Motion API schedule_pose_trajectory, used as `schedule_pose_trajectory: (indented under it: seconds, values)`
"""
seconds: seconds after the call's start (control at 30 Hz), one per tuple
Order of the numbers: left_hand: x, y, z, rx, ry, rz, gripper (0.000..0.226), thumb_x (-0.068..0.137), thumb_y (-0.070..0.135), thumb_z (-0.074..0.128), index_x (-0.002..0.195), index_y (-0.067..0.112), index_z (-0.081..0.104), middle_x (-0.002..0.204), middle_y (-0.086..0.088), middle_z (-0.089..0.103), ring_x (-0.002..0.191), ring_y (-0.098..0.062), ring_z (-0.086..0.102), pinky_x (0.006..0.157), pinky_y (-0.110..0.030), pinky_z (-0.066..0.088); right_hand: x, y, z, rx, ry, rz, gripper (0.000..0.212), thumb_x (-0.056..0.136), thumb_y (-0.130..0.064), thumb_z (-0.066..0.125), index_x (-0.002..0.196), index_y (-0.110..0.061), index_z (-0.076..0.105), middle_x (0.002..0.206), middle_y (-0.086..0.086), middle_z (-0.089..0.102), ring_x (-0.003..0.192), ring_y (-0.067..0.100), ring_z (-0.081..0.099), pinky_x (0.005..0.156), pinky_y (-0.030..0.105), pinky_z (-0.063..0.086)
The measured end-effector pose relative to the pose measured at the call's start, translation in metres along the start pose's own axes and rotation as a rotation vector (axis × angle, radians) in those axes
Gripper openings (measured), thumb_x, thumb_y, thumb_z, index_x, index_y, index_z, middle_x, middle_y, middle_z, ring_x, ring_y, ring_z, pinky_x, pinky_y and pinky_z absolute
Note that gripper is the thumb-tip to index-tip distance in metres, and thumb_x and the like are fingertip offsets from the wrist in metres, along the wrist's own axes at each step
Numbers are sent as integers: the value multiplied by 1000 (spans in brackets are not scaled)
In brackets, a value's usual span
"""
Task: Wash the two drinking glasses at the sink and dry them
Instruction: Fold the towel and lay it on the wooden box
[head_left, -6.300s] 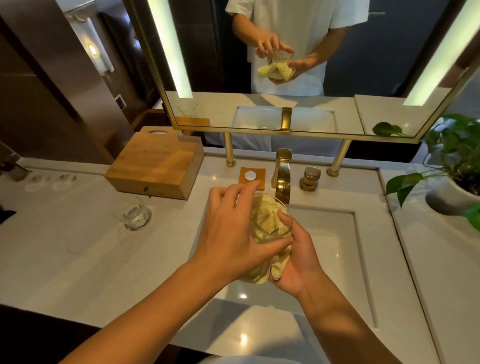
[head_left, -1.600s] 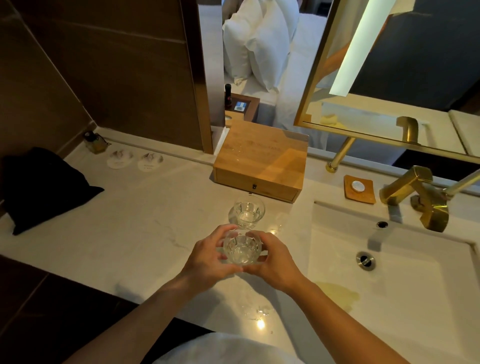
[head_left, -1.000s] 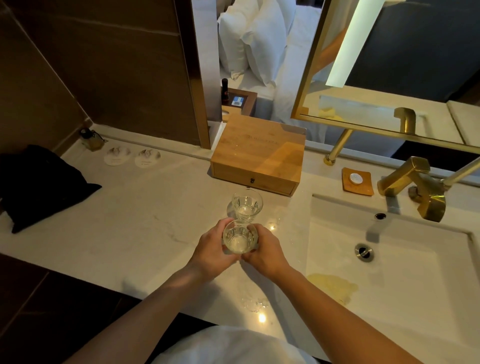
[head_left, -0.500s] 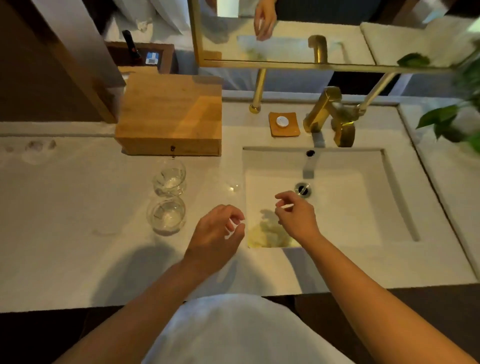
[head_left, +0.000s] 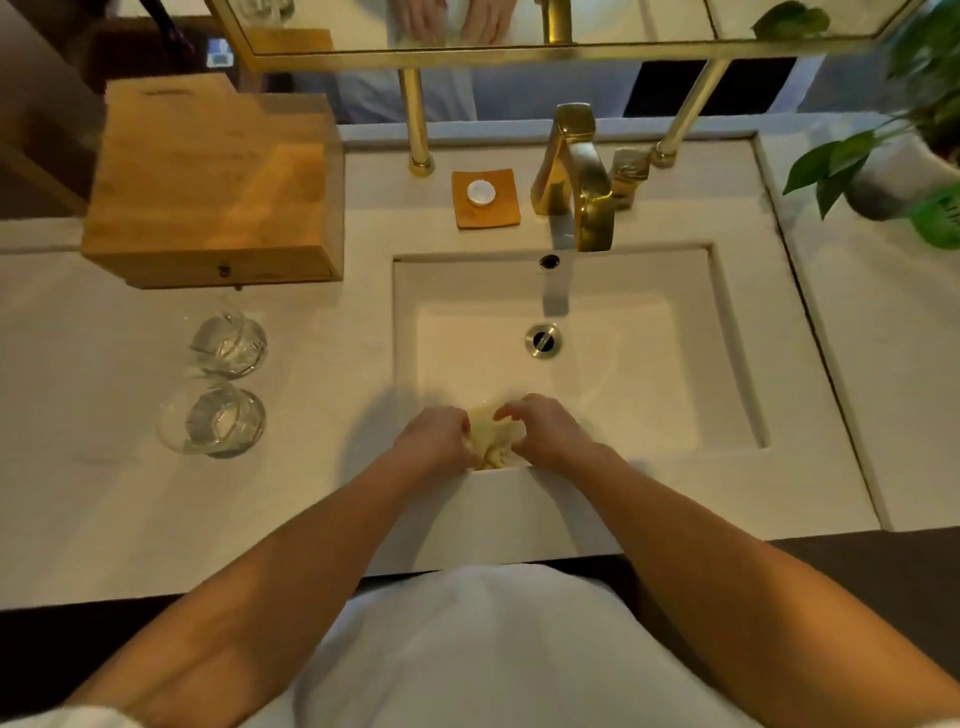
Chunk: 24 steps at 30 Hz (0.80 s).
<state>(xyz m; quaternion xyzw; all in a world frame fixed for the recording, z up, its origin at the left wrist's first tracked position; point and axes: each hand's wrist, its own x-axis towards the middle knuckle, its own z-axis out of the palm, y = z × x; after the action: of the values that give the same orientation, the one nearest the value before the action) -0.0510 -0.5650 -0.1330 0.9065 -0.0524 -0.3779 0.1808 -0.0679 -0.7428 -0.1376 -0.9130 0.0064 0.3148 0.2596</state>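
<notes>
Since the earlier frame both hands have dropped into the sink (head_left: 727, 353), where the left hand (head_left: 436, 441) and the right hand (head_left: 545, 434) pinch the yellow cloth (head_left: 491, 441) between curled fingers at its near wall, with the nearer glass (head_left: 218, 421) and the farther glass (head_left: 228, 343) standing on the counter (head_left: 104, 493), well to the left.

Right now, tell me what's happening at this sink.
A person stands at the sink, with the left grip and the right grip both bunching a yellow cloth at the basin's near edge. On the counter to its left, the near glass and the far glass stand upright in front of a wooden box, untouched.
</notes>
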Motion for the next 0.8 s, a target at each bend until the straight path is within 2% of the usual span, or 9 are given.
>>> schedule_pose_trajectory:
  seconds: [0.07, 0.13, 0.23, 0.33, 0.43, 0.53, 0.63, 0.7, 0.8]
  values:
    - [6, 2, 8, -18, -30, -49, 45, 73, 38, 81, 112, 20, 68, 109, -2, 67, 97, -22, 64, 80, -28, 50, 9, 4, 4, -63, -84, -4, 50, 84, -12, 69, 131, -24, 63, 123, 12, 58, 112, 29, 58, 95, 31, 46]
    - [11, 5, 12, 27, 9, -94, 33, 76, 33, 76, 105, 17, 70, 106, -7, 71, 95, -26, 67, 81, -32, 55, 16, 6, 6, -81, -120, -2, 52, 84, -15, 69, 135, -26, 59, 124, 13, 53, 114, 32, 55, 98, 33, 46]
    - [16, 12, 11, 163, 43, -124, 27, 82, 29, 68, 103, 12, 69, 102, -12, 70, 92, -29, 67, 78, -35, 55, 26, 7, 8, -137, -128, -47, 59, 86, -23, 70, 141, -28, 50, 128, 13, 45, 118, 34, 48, 100, 41, 47]
    - [18, 16, 1, 80, 92, -123, 25, 87, 26, 59, 101, 10, 70, 96, -10, 70, 86, -27, 64, 76, -36, 55, 31, 7, 4, -169, -105, -97, 60, 87, -27, 69, 142, -33, 47, 130, 11, 41, 121, 32, 41, 100, 43, 46]
    - [15, 16, -26, -255, 72, -78, 21, 89, 21, 58, 94, 8, 74, 88, -7, 70, 83, -22, 64, 78, -39, 55, 36, 6, -3, -184, -89, -131, 41, 92, -29, 64, 131, -33, 58, 129, 9, 41, 123, 32, 36, 100, 44, 45]
    - [3, 16, -58, -675, -51, -36, 19, 94, 9, 55, 95, -5, 68, 86, -13, 62, 79, -22, 59, 75, -36, 53, 36, 2, -16, -34, -83, -168, 22, 94, -35, 60, 111, -25, 70, 123, 10, 53, 118, 32, 42, 99, 41, 42]
    - [-17, 19, -86, -1063, -60, -43, 16, 99, 7, 49, 100, -1, 63, 86, -13, 58, 79, -23, 58, 70, -33, 51, 30, -3, -40, 386, -157, -149, 21, 94, -31, 65, 105, -14, 69, 104, 8, 68, 100, 25, 61, 92, 43, 51]
    - [-29, 19, -103, -1303, 10, -63, 17, 96, 7, 47, 89, 3, 62, 79, -11, 55, 72, -23, 55, 65, -33, 47, 22, -8, -61, 610, -200, -149, 23, 92, -32, 69, 105, -13, 68, 97, 6, 68, 94, 22, 63, 85, 37, 52]
    - [-46, 14, -131, -1592, 68, -117, 21, 93, 10, 46, 78, 10, 61, 70, -9, 55, 64, -22, 54, 59, -29, 47, 10, -28, -93, 686, -199, -237, 32, 85, -41, 73, 102, -14, 69, 97, 10, 69, 90, 22, 66, 78, 33, 55]
